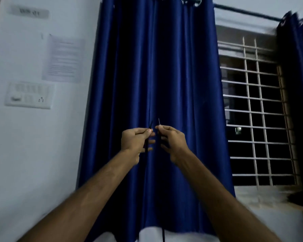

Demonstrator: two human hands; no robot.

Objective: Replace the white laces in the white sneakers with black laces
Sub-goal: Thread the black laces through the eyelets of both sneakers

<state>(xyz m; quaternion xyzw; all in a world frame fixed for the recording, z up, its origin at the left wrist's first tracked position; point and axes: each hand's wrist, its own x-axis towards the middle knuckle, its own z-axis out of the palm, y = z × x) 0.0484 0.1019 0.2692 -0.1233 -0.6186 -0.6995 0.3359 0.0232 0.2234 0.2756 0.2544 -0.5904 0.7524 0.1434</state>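
Both my arms are stretched up and forward in front of a blue curtain. My left hand (pixel 136 140) pinches one end of a black lace (pixel 147 145), its tip sticking up above my thumb. My right hand (pixel 171 140) pinches the other end, whose thin tip also points up. The two ends stand side by side, a small gap apart. The lace hangs down between my arms, hard to follow against the curtain, and shows again as a dark strand at the bottom edge. No sneaker is in view.
The blue curtain (pixel 156 75) hangs straight ahead. A barred window (pixel 255 110) is at the right, dark outside. On the white wall at the left are a switch panel (pixel 29 96) and a paper sheet (pixel 63 58). A white surface (pixel 269 215) lies at the lower right.
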